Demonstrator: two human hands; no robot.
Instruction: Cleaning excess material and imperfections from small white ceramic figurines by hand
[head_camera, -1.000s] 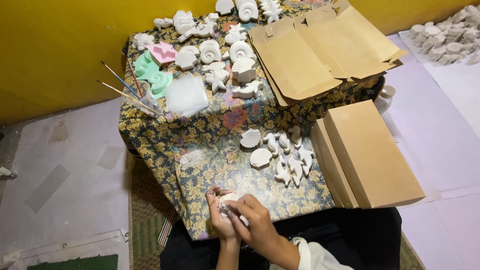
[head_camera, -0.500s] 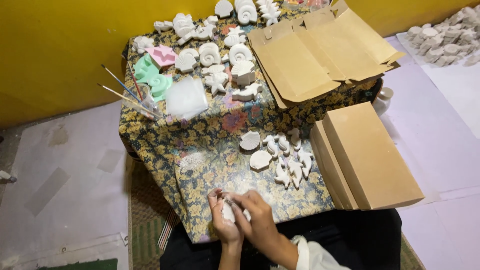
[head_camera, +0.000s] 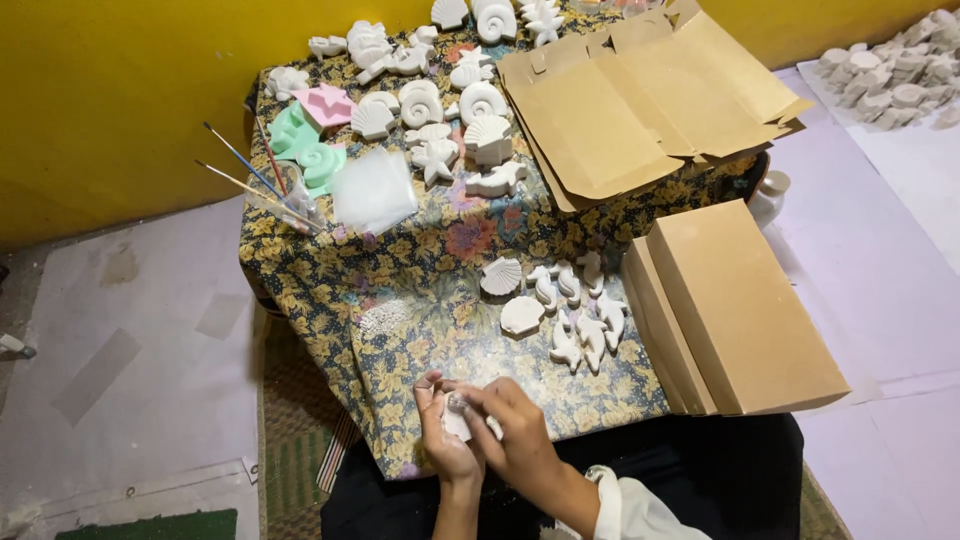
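White plaster, a small cast figure (head_camera: 458, 418), sits pinched between both hands at the near edge of the tabletop (head_camera: 420, 290), close to the person's lap. The left hand (head_camera: 445, 440) cradles it from below and behind with its fingers curled around it; the right hand (head_camera: 510, 425) closes over it from the right, fingertips pressed on the upper part. Most of the figure is covered, so its exact shape cannot be told.

Compared with half a second ago, the hands have stayed at the same spot on the near edge and the right hand's fingers have shifted slightly over the figure. A second ago the piece was held a little higher, between the fingertips. Everything else on the cloth lies as it did.

A floral cloth in yellow, blue and red covers the low tabletop. Just beyond the hands lies a cluster of small white casts (head_camera: 565, 305), shells and seahorse-like shapes lying near one another. At the far end stands a larger spread of white shell casts (head_camera: 440, 120), with a pink piece (head_camera: 328, 103) and green pieces (head_camera: 305, 145) on the left, thin paintbrushes (head_camera: 245, 170) beside them and a crumpled clear plastic bag (head_camera: 375, 190). Flattened brown cardboard (head_camera: 640, 100) lies at the far right, and a closed brown cardboard box (head_camera: 745, 305) rests at the right edge. Behind is a yellow wall (head_camera: 120, 90); pale sheets (head_camera: 130, 350) cover the floor, and another heap of white casts (head_camera: 890, 80) lies at the upper right.
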